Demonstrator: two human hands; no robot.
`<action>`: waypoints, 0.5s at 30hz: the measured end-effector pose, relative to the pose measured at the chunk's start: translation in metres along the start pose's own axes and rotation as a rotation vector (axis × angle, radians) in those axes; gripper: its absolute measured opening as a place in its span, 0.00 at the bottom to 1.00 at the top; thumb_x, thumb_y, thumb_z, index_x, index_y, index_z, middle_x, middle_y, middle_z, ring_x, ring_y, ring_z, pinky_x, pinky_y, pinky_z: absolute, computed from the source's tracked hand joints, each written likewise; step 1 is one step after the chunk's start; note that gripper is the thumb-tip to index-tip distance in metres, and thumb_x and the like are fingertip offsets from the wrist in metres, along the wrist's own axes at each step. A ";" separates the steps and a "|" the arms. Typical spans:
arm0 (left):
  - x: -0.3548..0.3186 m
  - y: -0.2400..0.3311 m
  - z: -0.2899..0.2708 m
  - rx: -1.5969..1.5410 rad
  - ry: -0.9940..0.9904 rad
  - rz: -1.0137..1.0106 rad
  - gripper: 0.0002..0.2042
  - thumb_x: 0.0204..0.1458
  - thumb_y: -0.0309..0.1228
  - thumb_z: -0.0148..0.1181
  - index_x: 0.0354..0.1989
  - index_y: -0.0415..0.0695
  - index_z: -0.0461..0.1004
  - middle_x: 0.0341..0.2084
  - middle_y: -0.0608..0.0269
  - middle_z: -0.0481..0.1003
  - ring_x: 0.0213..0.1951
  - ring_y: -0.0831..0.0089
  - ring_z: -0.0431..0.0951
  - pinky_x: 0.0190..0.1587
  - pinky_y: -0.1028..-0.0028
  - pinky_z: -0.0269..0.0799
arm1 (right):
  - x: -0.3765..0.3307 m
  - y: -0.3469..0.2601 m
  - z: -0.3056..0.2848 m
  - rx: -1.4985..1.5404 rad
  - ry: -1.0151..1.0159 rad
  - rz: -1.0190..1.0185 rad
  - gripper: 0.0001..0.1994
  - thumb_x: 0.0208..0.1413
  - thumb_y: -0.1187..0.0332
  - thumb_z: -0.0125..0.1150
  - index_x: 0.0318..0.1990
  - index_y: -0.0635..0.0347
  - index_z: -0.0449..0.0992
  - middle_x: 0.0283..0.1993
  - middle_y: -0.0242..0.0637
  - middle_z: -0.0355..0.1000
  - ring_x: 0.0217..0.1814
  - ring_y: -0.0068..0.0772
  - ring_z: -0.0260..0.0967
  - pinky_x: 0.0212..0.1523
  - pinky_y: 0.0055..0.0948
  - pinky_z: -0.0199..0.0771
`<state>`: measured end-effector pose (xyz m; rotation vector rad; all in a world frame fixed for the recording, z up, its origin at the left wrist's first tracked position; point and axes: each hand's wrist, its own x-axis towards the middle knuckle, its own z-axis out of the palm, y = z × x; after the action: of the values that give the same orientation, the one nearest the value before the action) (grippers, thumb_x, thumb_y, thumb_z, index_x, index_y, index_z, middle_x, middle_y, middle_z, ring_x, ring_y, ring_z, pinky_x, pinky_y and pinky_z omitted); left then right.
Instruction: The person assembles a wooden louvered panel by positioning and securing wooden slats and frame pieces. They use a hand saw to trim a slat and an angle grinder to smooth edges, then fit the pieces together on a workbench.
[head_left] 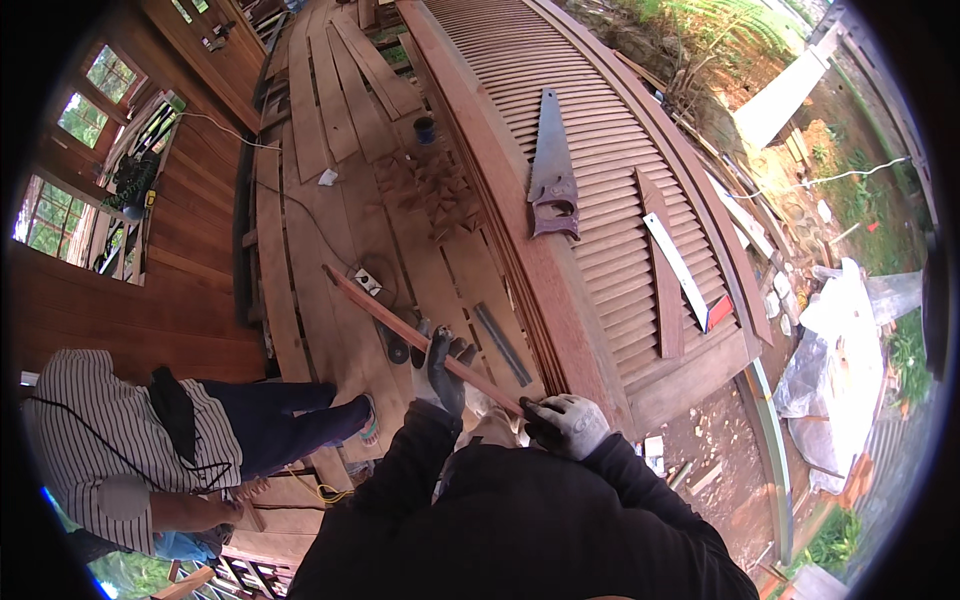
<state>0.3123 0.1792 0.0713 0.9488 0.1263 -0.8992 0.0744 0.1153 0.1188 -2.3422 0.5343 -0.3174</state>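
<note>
A long, narrow reddish wooden strip [385, 318] runs slantwise in front of my body. My left hand [440, 372], in a white glove with dark fingers, is closed around its middle part. At the strip's near end, my right hand [570, 425] grips it in a similar glove. Just beyond my right hand is the corner of a slatted wooden panel [590, 150]. On the panel lie a hand saw [555, 165], a short wooden board [662, 275] and a try square [680, 262] with a pale blade and a red-and-blue handle.
A person in a striped shirt [75, 400] stands at the left. On the plank floor [340, 215] are small wood offcuts [430, 195], a dark cup [425, 130], a socket box [367, 282] with a cord, and a grey bar [503, 343]. Plastic sheeting [830, 370] lies right.
</note>
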 end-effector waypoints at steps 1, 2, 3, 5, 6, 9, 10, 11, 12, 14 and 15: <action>0.006 0.001 0.000 0.026 -0.014 -0.016 0.22 0.56 0.36 0.66 0.57 0.55 0.67 0.38 0.70 0.72 0.41 0.71 0.76 0.49 0.57 0.77 | -0.003 0.001 0.001 0.048 0.041 0.012 0.22 0.51 0.61 0.68 0.54 0.55 0.77 0.39 0.43 0.78 0.39 0.50 0.77 0.43 0.44 0.78; 0.013 0.002 0.002 0.022 -0.051 0.014 0.23 0.55 0.33 0.66 0.59 0.54 0.65 0.38 0.69 0.72 0.39 0.71 0.76 0.47 0.59 0.77 | -0.006 0.004 0.001 0.041 0.082 0.051 0.22 0.51 0.60 0.68 0.53 0.56 0.77 0.40 0.43 0.78 0.40 0.51 0.77 0.43 0.44 0.78; 0.020 0.003 0.004 0.017 -0.087 0.044 0.25 0.55 0.30 0.67 0.60 0.53 0.64 0.38 0.68 0.73 0.36 0.71 0.76 0.45 0.60 0.78 | -0.010 0.009 0.000 0.035 0.121 0.089 0.22 0.51 0.59 0.68 0.52 0.56 0.77 0.40 0.43 0.78 0.40 0.51 0.77 0.44 0.44 0.78; 0.035 0.013 0.010 0.062 -0.137 0.111 0.27 0.54 0.26 0.67 0.61 0.50 0.62 0.38 0.66 0.73 0.32 0.71 0.76 0.41 0.65 0.79 | -0.017 0.027 0.007 0.009 0.214 0.218 0.21 0.51 0.58 0.68 0.51 0.56 0.78 0.41 0.44 0.78 0.41 0.52 0.77 0.44 0.45 0.78; 0.043 0.020 0.013 0.111 -0.144 0.146 0.28 0.54 0.25 0.67 0.61 0.49 0.62 0.38 0.65 0.74 0.31 0.71 0.76 0.39 0.67 0.79 | -0.026 0.045 0.019 -0.008 0.262 0.311 0.20 0.52 0.58 0.68 0.50 0.56 0.78 0.41 0.44 0.78 0.42 0.53 0.77 0.44 0.45 0.78; 0.051 0.040 0.033 0.347 -0.132 0.355 0.30 0.51 0.21 0.68 0.62 0.43 0.62 0.43 0.56 0.75 0.36 0.67 0.80 0.36 0.73 0.79 | -0.034 0.076 0.036 -0.071 0.342 0.451 0.17 0.52 0.58 0.68 0.48 0.54 0.79 0.41 0.45 0.79 0.42 0.52 0.78 0.44 0.45 0.78; 0.051 0.046 0.043 0.503 -0.117 0.457 0.31 0.50 0.23 0.70 0.62 0.41 0.62 0.46 0.55 0.75 0.40 0.66 0.79 0.39 0.72 0.78 | -0.035 0.078 0.038 -0.093 0.355 0.474 0.16 0.52 0.58 0.67 0.47 0.53 0.79 0.41 0.45 0.79 0.42 0.52 0.78 0.43 0.45 0.78; 0.048 0.055 0.054 0.689 -0.110 0.539 0.34 0.45 0.27 0.73 0.62 0.40 0.63 0.48 0.53 0.74 0.43 0.64 0.79 0.44 0.70 0.76 | -0.034 0.081 0.038 -0.097 0.361 0.473 0.15 0.52 0.58 0.67 0.46 0.53 0.79 0.41 0.45 0.79 0.41 0.51 0.78 0.43 0.45 0.78; 0.044 0.063 0.064 0.884 -0.084 0.624 0.37 0.41 0.31 0.77 0.61 0.38 0.64 0.50 0.51 0.74 0.47 0.62 0.78 0.48 0.68 0.75 | -0.033 0.083 0.039 -0.101 0.366 0.473 0.14 0.52 0.59 0.67 0.45 0.52 0.79 0.40 0.45 0.79 0.41 0.51 0.78 0.42 0.45 0.78; 0.029 0.078 0.090 1.112 -0.062 0.715 0.43 0.35 0.38 0.81 0.60 0.36 0.65 0.52 0.48 0.73 0.51 0.59 0.76 0.54 0.65 0.72 | -0.027 0.086 0.039 -0.100 0.383 0.472 0.12 0.52 0.59 0.67 0.42 0.51 0.79 0.37 0.44 0.79 0.38 0.51 0.78 0.40 0.46 0.78; 0.025 0.082 0.100 1.160 -0.085 0.712 0.45 0.32 0.41 0.83 0.60 0.36 0.66 0.52 0.48 0.73 0.52 0.60 0.76 0.56 0.64 0.71 | -0.023 0.086 0.040 -0.104 0.384 0.458 0.12 0.52 0.59 0.67 0.42 0.50 0.79 0.37 0.44 0.79 0.38 0.51 0.78 0.40 0.46 0.78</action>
<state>0.3597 0.1108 0.1732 1.8470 -0.8510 -0.2709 0.0440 0.0914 0.0289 -2.1795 1.2721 -0.5328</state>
